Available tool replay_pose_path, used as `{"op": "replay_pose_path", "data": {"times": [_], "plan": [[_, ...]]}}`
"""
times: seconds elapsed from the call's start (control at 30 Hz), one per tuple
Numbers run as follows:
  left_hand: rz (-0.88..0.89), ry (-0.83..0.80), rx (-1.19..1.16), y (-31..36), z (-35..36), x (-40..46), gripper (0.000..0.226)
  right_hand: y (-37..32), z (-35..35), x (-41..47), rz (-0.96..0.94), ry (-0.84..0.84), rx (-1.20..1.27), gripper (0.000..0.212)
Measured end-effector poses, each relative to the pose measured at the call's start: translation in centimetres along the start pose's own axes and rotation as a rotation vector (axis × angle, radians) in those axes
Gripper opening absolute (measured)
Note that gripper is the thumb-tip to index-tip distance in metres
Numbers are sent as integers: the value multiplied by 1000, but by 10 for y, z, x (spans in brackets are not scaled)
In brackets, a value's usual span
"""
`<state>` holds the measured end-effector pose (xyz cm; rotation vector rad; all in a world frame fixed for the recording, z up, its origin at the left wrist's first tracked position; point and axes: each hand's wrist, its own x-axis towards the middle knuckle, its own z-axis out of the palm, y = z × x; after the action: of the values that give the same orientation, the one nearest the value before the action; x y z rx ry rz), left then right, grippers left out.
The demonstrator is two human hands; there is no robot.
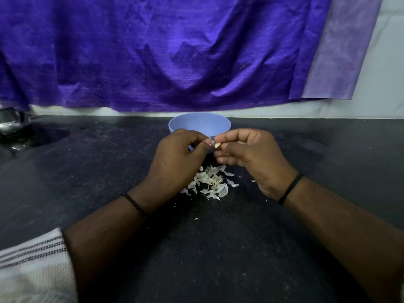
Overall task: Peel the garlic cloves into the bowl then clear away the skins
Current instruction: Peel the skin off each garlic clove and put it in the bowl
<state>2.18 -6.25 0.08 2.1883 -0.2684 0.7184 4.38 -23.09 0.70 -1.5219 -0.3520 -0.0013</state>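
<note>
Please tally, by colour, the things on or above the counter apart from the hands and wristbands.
Blue: 1, the bowl
White: 2, the garlic clove and the pile of skins
Silver: 1, the metal vessel
Striped white: 1, the cloth
Total: 5

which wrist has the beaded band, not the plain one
The left wrist: its band is a string of small dark beads, while the band on the right wrist is a smooth plain black loop.

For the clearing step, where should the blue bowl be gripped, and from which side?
Probably the blue bowl is best gripped at its rim on the far or left side, coming from above. It stands upright and open on the dark counter, and both hands cover its near edge while the skin pile lies in front.
</note>
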Motion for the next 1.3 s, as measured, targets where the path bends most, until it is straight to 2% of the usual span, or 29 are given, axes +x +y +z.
{"op": "replay_pose_path", "data": {"times": [0.13, 0.4, 0.67, 0.8, 1.0, 1.07, 1.17, 1.3], "plan": [[-13, -16, -15, 1, 0, 0, 12, -1, 1, -1, -3, 5, -2, 11], [-112, 51, 52, -7, -1, 1, 11, 1, -1, 1, -6, -6, 5, 16], [-168, -34, 131, -7, -3, 1, 10, -2, 0, -1, 1, -3, 38, 15], [-186, -93, 135, -8, -6, 2, 17, -2, -2, -1, -19, 10, 13, 13], [-204, -222, 218, -8, -2, 6, 19, -5, -5, 7, -135, 111, -223, 5], [-209, -250, 224, -5, 0, 6, 18, -11, -5, 18, -187, 156, -267, 9], [-193, -238, 223, -8, -2, 5, 16, -20, 0, 41, -265, 205, -371, 10], [-198, -190, 214, -11, -6, 7, 13, -23, 11, 69, -264, 162, -527, 13]]}}
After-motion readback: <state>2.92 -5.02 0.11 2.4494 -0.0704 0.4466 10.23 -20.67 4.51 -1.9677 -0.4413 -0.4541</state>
